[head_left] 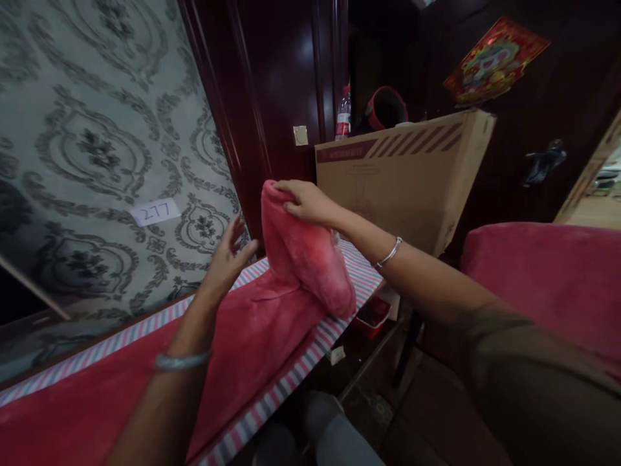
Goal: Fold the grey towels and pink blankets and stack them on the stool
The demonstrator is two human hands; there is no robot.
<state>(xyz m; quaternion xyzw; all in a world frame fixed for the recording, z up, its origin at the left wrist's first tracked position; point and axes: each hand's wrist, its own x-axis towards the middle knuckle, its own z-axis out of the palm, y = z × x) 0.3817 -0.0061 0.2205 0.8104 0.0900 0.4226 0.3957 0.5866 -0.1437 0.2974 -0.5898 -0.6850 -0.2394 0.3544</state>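
Pink fleece cloth [301, 259] lies on a striped board [301, 369], one end lifted into a fold.
Gripping the raised edge from above is the right hand [308, 202]; the left hand [228, 255] hovers open-fingered just beside the fold, apart from it. Behind stands a cardboard box [402, 175]; patterned wallpaper [97, 149] carries a paper label [155, 211].

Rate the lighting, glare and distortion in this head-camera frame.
Head view: dim overall, with the dark glossy wooden panel showing a soft glare streak; the wide lens tilts and bends the patterned grey wallpaper; the right hand gripping the fluffy pink fabric and the open left hand stay readable.
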